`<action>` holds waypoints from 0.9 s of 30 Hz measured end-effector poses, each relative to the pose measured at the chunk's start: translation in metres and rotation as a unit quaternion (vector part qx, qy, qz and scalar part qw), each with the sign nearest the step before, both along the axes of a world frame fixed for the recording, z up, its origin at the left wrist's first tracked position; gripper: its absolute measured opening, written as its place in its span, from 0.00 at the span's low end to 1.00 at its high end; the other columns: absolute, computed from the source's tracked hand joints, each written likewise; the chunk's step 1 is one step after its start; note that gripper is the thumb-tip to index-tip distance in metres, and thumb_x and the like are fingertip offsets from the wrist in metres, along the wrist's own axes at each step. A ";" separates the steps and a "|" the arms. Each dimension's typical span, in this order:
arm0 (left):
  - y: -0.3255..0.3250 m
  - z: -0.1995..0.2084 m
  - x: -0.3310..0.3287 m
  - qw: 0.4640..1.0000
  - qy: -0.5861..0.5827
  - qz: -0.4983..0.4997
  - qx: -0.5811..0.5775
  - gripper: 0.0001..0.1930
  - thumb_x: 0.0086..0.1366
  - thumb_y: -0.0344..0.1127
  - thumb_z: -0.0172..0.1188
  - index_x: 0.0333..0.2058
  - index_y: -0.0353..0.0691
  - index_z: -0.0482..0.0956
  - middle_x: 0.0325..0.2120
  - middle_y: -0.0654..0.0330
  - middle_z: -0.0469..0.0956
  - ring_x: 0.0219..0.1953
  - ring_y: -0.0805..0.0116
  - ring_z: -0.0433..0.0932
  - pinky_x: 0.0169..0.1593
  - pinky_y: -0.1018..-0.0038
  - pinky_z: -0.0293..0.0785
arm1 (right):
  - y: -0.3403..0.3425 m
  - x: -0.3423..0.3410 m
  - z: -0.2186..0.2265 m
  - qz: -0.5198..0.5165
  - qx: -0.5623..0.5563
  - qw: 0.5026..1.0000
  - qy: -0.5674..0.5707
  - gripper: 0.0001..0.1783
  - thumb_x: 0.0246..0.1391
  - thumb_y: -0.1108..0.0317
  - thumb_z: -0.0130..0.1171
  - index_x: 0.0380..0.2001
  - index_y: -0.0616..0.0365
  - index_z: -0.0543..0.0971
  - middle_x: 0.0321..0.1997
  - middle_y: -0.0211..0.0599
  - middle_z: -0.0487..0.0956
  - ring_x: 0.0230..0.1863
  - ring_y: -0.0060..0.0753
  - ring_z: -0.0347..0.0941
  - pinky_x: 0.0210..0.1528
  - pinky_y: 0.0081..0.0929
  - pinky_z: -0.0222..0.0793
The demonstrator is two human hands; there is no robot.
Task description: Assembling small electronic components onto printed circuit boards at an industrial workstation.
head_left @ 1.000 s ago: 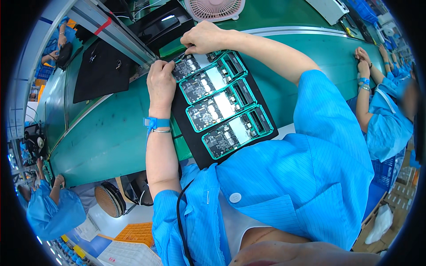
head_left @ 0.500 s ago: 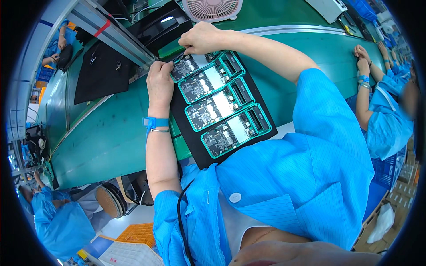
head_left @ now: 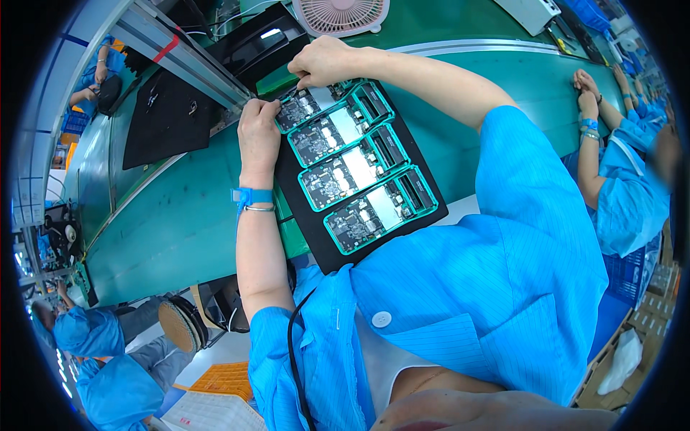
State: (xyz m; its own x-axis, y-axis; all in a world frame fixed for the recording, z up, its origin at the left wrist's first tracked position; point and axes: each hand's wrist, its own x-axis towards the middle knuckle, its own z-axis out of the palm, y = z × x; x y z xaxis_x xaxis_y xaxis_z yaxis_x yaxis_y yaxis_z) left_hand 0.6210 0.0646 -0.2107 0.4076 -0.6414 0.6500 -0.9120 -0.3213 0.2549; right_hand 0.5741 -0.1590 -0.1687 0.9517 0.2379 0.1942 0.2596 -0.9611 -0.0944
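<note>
A green worktop (head_left: 165,237) stretches across the left of the frame, giving room between a black sheet (head_left: 169,126) at upper left and the person's left forearm. A metal post (head_left: 180,54) slants down from the upper left, its foot just beside the left hand (head_left: 257,136) and crowding that side. At lower centre, the person's blue jacket (head_left: 431,302) overlaps the near end of a black mat (head_left: 309,230); right of the mat, more green surface runs beneath the right forearm toward a pale metal rail (head_left: 474,47) at upper right.

The topmost teal-framed device (head_left: 300,109), its circuit board exposed, lies at upper centre, between the left hand and the right hand (head_left: 323,63). The hands are near each other but apart. The left hand's bent fingers meet the device's left end; the right hand, fingers curled in, is at its upper edge. Whether either hand grips anything cannot be told. Three similar open devices (head_left: 363,178) step down the mat toward lower right.

Around the bench, co-workers in blue (head_left: 118,388) appear at lower left, near a round stool (head_left: 176,327) and an orange tray (head_left: 223,379). A dark box (head_left: 262,39) and a pink fan (head_left: 341,14) stand at top centre; another co-worker (head_left: 622,194) sits at far right, hands raised.
</note>
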 end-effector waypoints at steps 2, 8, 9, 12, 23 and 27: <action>0.000 0.000 0.001 1.000 -0.006 -0.004 0.000 0.05 0.55 0.21 0.61 0.31 0.35 0.82 0.28 0.55 0.74 0.33 0.56 0.77 0.38 0.65 0.76 | 0.000 0.001 0.001 0.002 -0.007 1.000 0.010 0.16 0.49 0.51 0.65 0.25 0.51 0.78 0.22 0.35 0.81 0.29 0.42 0.80 0.31 0.40 0.72; -0.001 0.004 0.001 1.000 -0.001 -0.019 0.006 0.04 0.55 0.22 0.61 0.31 0.34 0.81 0.28 0.55 0.74 0.33 0.56 0.77 0.37 0.64 0.75 | -0.002 0.002 0.000 0.018 -0.007 1.000 0.005 0.15 0.49 0.52 0.66 0.25 0.52 0.78 0.21 0.35 0.80 0.28 0.42 0.79 0.31 0.41 0.72; -0.001 0.004 0.002 1.000 -0.002 -0.025 0.011 0.04 0.55 0.21 0.62 0.31 0.34 0.81 0.28 0.55 0.74 0.33 0.56 0.77 0.36 0.64 0.75 | -0.002 0.002 -0.001 0.019 -0.006 1.000 0.004 0.15 0.49 0.52 0.66 0.25 0.52 0.78 0.21 0.35 0.80 0.28 0.42 0.79 0.31 0.41 0.72; 0.000 0.003 0.007 0.999 0.006 -0.035 0.019 0.05 0.54 0.21 0.62 0.31 0.34 0.81 0.27 0.55 0.73 0.32 0.55 0.77 0.35 0.64 0.75 | -0.002 0.002 -0.003 0.023 -0.011 1.000 -0.003 0.14 0.49 0.53 0.65 0.25 0.52 0.78 0.22 0.35 0.80 0.29 0.42 0.79 0.30 0.41 0.71; 0.001 0.005 0.017 0.997 0.004 -0.067 0.039 0.06 0.52 0.19 0.62 0.29 0.34 0.80 0.26 0.55 0.72 0.31 0.55 0.77 0.35 0.64 0.74 | 0.000 0.000 -0.002 0.026 -0.019 0.999 -0.021 0.13 0.49 0.54 0.65 0.25 0.51 0.78 0.23 0.36 0.80 0.30 0.44 0.79 0.30 0.42 0.71; 0.003 0.007 0.016 0.994 0.013 -0.096 0.047 0.06 0.53 0.20 0.62 0.30 0.35 0.80 0.27 0.54 0.72 0.32 0.55 0.77 0.36 0.64 0.75 | -0.001 -0.003 -0.005 0.033 -0.015 0.999 -0.023 0.14 0.49 0.53 0.65 0.25 0.51 0.78 0.22 0.35 0.80 0.30 0.44 0.79 0.30 0.42 0.71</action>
State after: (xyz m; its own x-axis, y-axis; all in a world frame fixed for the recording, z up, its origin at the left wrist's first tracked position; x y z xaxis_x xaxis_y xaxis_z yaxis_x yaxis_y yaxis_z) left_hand 0.6372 0.0673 -0.2038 0.2872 -0.7665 0.5745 -0.9524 -0.1645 0.2566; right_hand 0.5710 -0.1597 -0.1735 0.9241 0.3059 0.2292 0.3255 -0.9441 -0.0523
